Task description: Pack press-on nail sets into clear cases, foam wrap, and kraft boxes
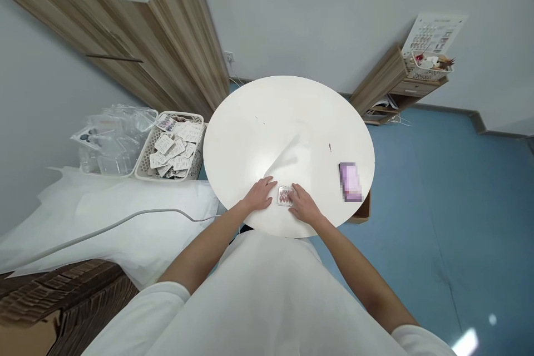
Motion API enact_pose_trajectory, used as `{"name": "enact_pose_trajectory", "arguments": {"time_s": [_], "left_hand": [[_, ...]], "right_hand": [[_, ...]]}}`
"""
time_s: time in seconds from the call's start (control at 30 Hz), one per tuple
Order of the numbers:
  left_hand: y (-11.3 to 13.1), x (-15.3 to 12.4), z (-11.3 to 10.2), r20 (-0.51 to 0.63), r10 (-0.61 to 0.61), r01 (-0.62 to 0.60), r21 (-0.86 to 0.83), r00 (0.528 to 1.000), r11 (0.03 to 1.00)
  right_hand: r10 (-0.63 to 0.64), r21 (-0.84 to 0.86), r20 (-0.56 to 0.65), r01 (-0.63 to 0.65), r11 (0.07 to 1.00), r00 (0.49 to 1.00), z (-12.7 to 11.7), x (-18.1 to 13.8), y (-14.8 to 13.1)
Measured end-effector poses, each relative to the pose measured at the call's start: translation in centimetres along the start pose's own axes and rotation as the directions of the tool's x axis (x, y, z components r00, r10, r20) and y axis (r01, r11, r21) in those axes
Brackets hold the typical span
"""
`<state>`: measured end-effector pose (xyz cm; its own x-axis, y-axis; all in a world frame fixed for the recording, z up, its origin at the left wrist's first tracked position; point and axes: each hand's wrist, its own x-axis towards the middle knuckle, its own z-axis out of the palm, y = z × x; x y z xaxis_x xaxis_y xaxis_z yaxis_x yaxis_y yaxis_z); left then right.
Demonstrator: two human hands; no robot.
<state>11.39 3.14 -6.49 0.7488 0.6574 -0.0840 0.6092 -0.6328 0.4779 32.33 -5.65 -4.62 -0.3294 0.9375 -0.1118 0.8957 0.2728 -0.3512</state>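
A small clear case (282,201) with rows of pink, pointed press-on nails lies near the front edge of the round white table (233,139). My right hand (305,206) has its fingers around the case's right side, a fingertip on its top. To the left of the case, my left hand (257,194) rests flat with fingers spread. Beyond both hands, a thin white sheet (298,167) lies on the tabletop, its left edge raised and casting a shadow.
A blurred purple pack (351,182) sits at the table's right. Left of the table stand a white basket of printed cards (142,169) and clear plastic packaging (114,142). A grey cable (146,212) crosses white sheeting (100,200). Folded cardboard (83,306) is stacked lower left.
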Motion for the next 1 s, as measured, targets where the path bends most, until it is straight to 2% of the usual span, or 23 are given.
{"name": "enact_pose_trajectory", "arguments": {"time_s": [0.1, 0.2, 0.4, 0.53, 0.7, 0.83, 0.9, 1.0], "left_hand": [[-0.3, -0.6, -0.9, 0.086, 0.095, -0.099, 0.048, 0.992, 0.994], [-0.2, -0.4, -1.4, 0.148, 0.099, -0.115, 0.106, 0.984, 0.988], [0.1, 1.0, -1.3, 0.188, 0.067, -0.100, 0.175, 0.980, 0.980], [0.1, 1.3, -1.4, 0.224, 0.065, -0.107, 0.179, 0.972, 0.978], [0.2, 1.4, -2.1, 0.308, 0.052, -0.114, 0.188, 0.950, 0.976], [0.1, 0.5, -2.6, 0.392, 0.122, -0.211, 0.193, 0.912, 0.958], [0.0, -0.2, -2.4, 0.363, 0.166, -0.253, 0.207, 0.917, 0.945], [0.4, -1.1, -1.8, 0.264, 0.212, -0.273, 0.223, 0.941, 0.936]], "right_hand": [[-0.083, -0.043, 0.007, 0.083, 0.996, 0.997, 0.1, -1.4, -0.2], [-0.129, -0.104, 0.040, 0.132, 0.986, 0.991, 0.9, -2.6, -0.3], [-0.126, -0.200, -0.039, 0.116, 0.973, 0.991, 3.3, -2.9, -0.1], [-0.128, -0.198, -0.089, 0.108, 0.974, 0.988, 3.9, -2.7, -0.4], [-0.028, -0.014, -0.127, 0.027, 1.000, 0.991, 2.1, -1.6, -0.9], [0.121, 0.171, -0.140, -0.096, 0.981, 0.983, 0.5, -0.3, -0.9], [0.147, 0.227, -0.143, -0.112, 0.968, 0.979, 0.3, 0.0, -0.9], [0.123, 0.298, -0.177, -0.065, 0.952, 0.977, 0.9, -0.2, -0.7]]}}
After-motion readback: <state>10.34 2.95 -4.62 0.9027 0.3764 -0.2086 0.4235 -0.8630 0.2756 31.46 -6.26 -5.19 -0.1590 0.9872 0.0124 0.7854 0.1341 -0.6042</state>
